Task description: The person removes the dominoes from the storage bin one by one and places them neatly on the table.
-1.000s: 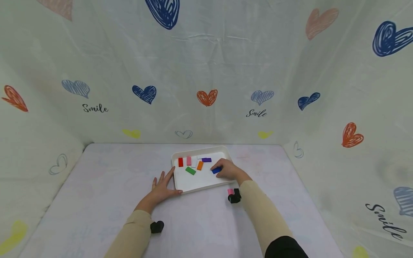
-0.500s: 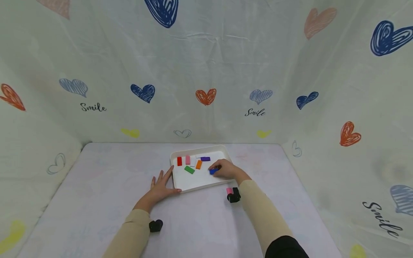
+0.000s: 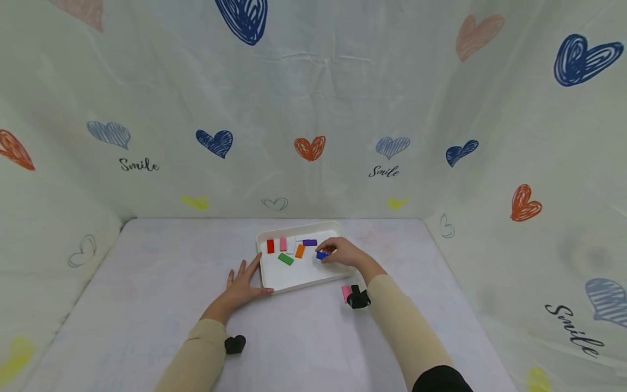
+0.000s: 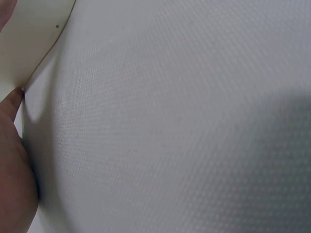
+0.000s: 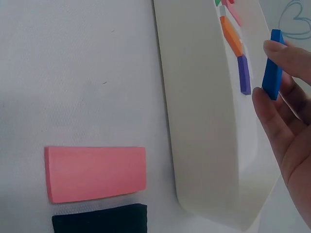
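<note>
My right hand pinches a blue rectangular block between thumb and fingers. In the right wrist view the block stands on end in the grip, over the right part of the white tray. My left hand is spread at the tray's left corner, thumb at the front edge and a fingertip at the left side. Inside the tray lie a red block, a pink block, a green block, an orange block, a purple block and white pieces.
Outside the tray's front edge, a second pink block and a black block lie side by side on the pale table. A heart-printed curtain hangs behind and at both sides.
My right hand has drawn the blue block a little leftward, then raised it, and its wrist has turned slightly. The left hand stays at the tray's corner.
</note>
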